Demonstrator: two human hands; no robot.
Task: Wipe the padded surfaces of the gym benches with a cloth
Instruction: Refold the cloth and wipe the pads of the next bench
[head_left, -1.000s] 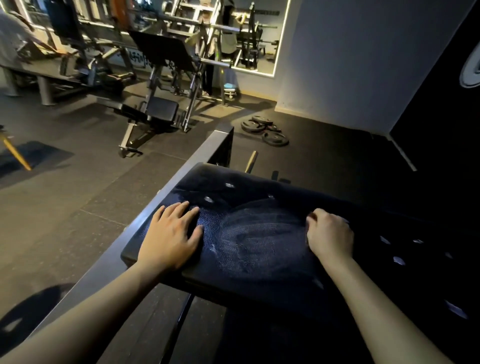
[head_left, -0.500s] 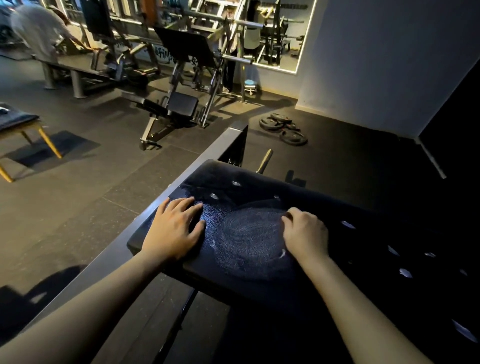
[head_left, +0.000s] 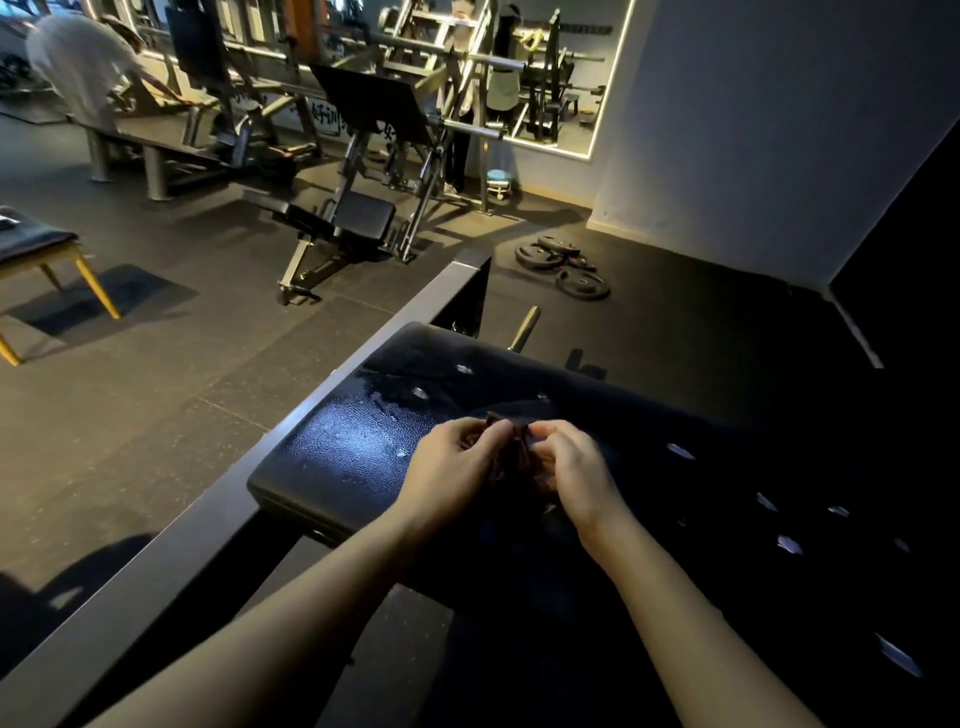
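A black padded bench pad (head_left: 343, 457) lies in front of me, its left end shiny with damp streaks. Above the middle of the pad both hands meet around a small dark cloth (head_left: 511, 457). My left hand (head_left: 452, 467) pinches the cloth's left side with curled fingers. My right hand (head_left: 571, 467) grips its right side. The cloth is bunched between them and mostly hidden in the dark.
A grey metal frame rail (head_left: 291, 431) runs along the pad's left edge. Weight plates (head_left: 566, 265) lie on the floor beyond. A leg-press machine (head_left: 363, 156) stands further back, a gold-legged bench (head_left: 41, 249) at left, and a person (head_left: 83, 67) bends far left.
My left hand lifted off the pad's left end and came to the middle. My right hand stopped wiping, and both now hold the cloth together above the pad.
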